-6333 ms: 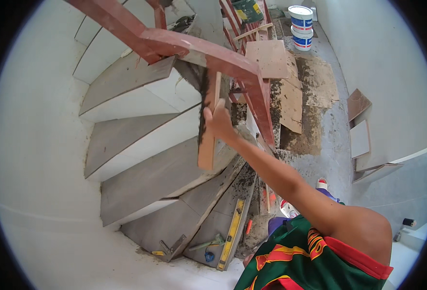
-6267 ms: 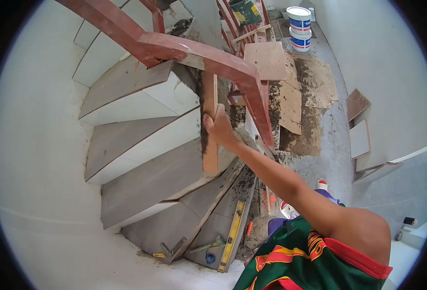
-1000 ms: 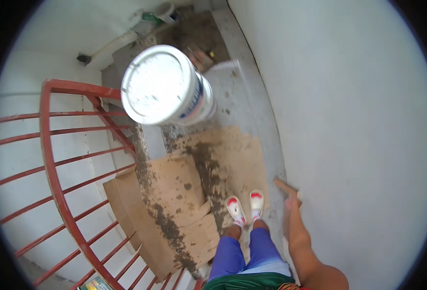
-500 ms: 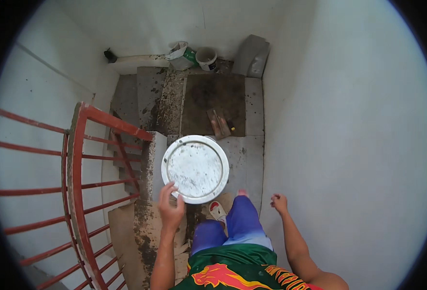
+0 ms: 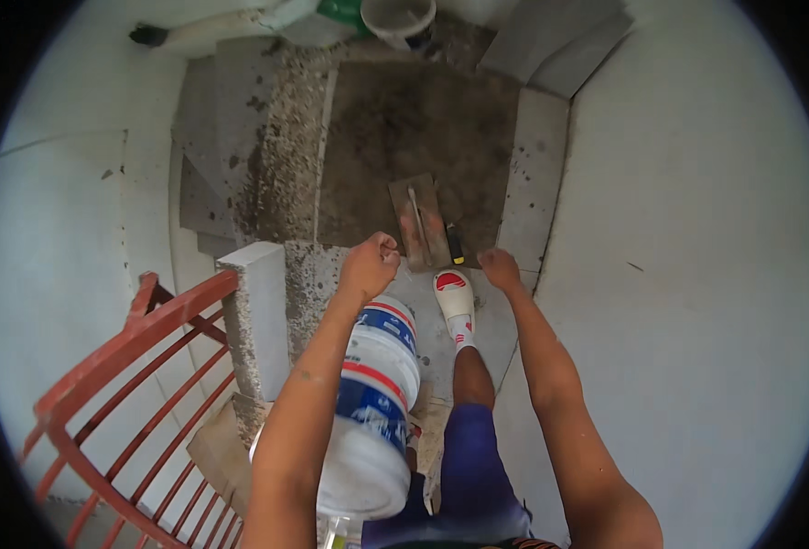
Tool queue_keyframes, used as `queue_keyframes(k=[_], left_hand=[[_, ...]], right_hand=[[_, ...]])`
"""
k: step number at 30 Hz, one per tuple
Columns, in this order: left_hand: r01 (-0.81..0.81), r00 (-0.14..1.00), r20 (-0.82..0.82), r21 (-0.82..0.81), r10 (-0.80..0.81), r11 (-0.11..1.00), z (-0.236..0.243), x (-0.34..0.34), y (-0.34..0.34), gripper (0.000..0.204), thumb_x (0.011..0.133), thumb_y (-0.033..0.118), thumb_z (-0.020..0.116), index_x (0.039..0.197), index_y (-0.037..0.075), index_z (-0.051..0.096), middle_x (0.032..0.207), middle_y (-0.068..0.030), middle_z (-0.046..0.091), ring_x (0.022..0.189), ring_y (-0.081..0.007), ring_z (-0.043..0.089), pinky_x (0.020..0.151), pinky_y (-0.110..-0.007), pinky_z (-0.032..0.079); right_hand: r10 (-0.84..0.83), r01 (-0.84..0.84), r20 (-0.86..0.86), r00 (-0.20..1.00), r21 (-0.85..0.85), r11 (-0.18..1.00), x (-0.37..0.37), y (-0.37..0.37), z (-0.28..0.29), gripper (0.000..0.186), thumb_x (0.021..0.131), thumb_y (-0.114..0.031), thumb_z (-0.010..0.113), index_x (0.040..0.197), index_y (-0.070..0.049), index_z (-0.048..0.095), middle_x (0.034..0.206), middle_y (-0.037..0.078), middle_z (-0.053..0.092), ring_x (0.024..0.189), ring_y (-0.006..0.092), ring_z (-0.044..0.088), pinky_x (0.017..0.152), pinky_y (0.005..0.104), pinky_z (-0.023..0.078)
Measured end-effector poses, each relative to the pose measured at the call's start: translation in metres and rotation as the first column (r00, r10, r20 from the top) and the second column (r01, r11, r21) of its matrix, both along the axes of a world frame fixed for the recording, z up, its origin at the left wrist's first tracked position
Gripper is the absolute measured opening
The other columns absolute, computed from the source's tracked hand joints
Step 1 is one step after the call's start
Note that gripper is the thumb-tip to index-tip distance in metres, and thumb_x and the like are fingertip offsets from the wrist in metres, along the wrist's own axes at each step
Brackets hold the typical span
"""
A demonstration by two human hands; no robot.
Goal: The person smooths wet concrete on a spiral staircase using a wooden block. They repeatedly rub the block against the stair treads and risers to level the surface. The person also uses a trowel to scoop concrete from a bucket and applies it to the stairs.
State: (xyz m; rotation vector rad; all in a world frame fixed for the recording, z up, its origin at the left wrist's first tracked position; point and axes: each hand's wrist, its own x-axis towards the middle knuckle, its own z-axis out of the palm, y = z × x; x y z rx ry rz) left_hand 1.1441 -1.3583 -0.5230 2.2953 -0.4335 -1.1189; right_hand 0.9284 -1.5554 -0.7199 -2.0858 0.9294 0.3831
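Note:
My left hand (image 5: 369, 267) hangs with curled fingers just left of a flat plastering trowel (image 5: 430, 247); nothing shows in it. My right hand (image 5: 500, 270) is loosely closed too, right of a small black-and-yellow hand tool (image 5: 455, 243), apart from it. Trowel and tool lie side by side at the near end of a square of dark, wet-looking mortar (image 5: 423, 119). Below my left forearm stand stacked white plastic buckets (image 5: 372, 403) with blue and red bands, partly hidden by the arm.
A red metal railing (image 5: 134, 357) curves along the left, ending at a low white post (image 5: 263, 302). Grey tiles (image 5: 560, 41) lean in the far right corner, near a white bucket (image 5: 395, 20). A white wall (image 5: 688, 274) bounds the right. My slippered foot (image 5: 455, 295) is close to the trowel.
My view has moved forward and lower toward the mortar. Both hands have come forward; my left hand has left the bucket lid's edge and its fingers have curled.

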Motion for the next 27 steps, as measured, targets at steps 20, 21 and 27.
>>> queue_keyframes(k=[20,21,27], left_hand=[[-0.591,0.725,0.267,-0.231,0.635,0.773,-0.364,-0.019,-0.023,0.034,0.096,0.033,0.058,0.112,0.003,0.056,0.078,-0.0041,0.061,0.07,-0.0177,0.06,0.065,-0.032,0.048],[-0.694,0.714,-0.041,-0.172,0.698,0.699,-0.344,-0.014,-0.04,0.031,0.096,0.034,0.057,0.104,0.004,0.058,0.074,-0.0024,0.059,0.066,-0.0162,0.058,0.062,-0.031,0.046],[-0.904,0.413,-0.555,-0.152,0.722,0.401,-0.287,0.067,0.026,0.03,0.1,0.041,0.05,0.087,0.015,0.057,0.065,0.0063,0.041,0.058,-0.0094,0.042,0.053,-0.025,0.037]], right_hand=[[0.232,-0.233,0.11,0.967,-0.001,0.972,0.3,-0.094,-0.079,0.041,0.096,-0.03,0.047,0.104,0.007,0.063,0.107,0.029,0.063,0.1,0.0444,0.06,0.084,0.0519,0.048],[0.197,-0.197,0.012,0.98,-0.03,0.98,0.321,-0.115,-0.097,0.04,0.095,-0.029,0.047,0.102,0.007,0.064,0.107,0.028,0.063,0.1,0.0434,0.061,0.085,0.0522,0.048],[0.388,-0.411,-0.201,0.899,-0.088,0.907,0.279,-0.09,-0.116,0.043,0.096,-0.031,0.045,0.108,0.005,0.064,0.106,0.027,0.065,0.098,0.0435,0.063,0.086,0.0511,0.05]])
